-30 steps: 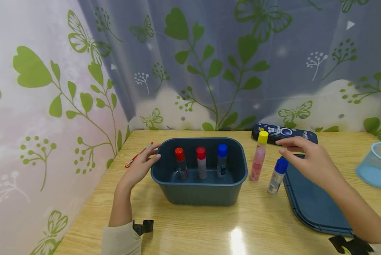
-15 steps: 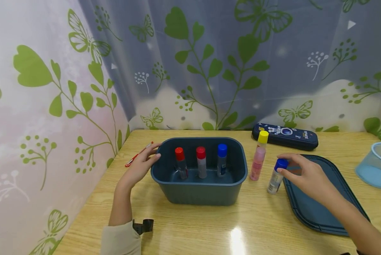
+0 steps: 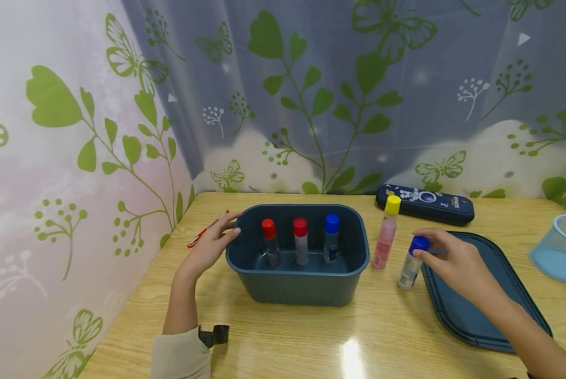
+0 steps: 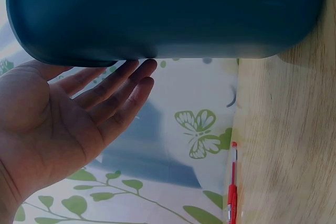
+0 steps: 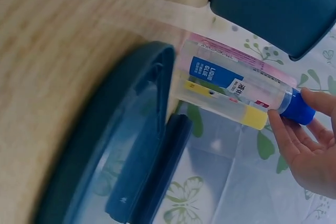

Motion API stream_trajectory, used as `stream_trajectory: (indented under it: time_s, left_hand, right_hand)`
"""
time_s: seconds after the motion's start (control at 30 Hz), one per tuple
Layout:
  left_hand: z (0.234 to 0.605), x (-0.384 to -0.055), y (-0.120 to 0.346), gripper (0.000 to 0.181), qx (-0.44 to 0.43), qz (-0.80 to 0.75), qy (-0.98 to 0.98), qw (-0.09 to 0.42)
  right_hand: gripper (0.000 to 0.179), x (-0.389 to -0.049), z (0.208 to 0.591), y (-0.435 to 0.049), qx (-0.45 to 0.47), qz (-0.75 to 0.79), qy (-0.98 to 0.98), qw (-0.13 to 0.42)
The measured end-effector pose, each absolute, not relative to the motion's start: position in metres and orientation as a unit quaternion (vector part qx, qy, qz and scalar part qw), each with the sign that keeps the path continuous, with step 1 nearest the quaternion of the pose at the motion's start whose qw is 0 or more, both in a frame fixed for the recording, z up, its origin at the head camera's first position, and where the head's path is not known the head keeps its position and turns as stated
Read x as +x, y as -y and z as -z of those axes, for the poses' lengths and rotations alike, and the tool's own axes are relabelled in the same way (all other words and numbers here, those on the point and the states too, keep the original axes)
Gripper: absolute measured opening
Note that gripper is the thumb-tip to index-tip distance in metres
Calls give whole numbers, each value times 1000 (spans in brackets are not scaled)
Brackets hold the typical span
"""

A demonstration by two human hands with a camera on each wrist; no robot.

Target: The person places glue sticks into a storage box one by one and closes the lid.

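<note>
In the head view my right hand pinches the blue cap of a clear liquid glue bottle, which stands on the table right of the bin. Its blue "LIQUID GLUE" label shows in the right wrist view. Beside it stand a pink bottle and, behind that, a bottle with a yellow cap. My left hand rests at the left end of the dark teal bin, fingers extended along the rim. Three bottles stand inside: two red-capped bottles and a blue-capped bottle.
A dark teal lid lies right of the glue bottle, under my right forearm. Behind is a navy pencil case. A light blue mesh holder stands at the far right. A red pen lies left of the bin.
My right hand has come down from above the blue-capped glue bottle and now pinches its cap. The left hand and the bin have stayed in place.
</note>
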State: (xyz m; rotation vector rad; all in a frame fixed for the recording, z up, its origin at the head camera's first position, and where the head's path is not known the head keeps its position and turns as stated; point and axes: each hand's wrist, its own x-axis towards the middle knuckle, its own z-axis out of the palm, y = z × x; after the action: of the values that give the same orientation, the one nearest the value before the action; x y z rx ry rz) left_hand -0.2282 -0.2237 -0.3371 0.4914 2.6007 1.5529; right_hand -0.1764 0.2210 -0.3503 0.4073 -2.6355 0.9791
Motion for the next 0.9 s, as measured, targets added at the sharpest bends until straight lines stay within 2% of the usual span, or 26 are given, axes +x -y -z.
stream_trajectory:
  time_s: [0.77, 0.9]
  left_hand:
    - [339, -230, 224, 50, 160, -507, -846, 39]
    - [339, -230, 224, 50, 159, -507, -846, 39]
  right_hand:
    - [36, -172, 258, -194, 214, -343, 877, 259]
    - [36, -172, 244, -183, 229, -353, 868, 264]
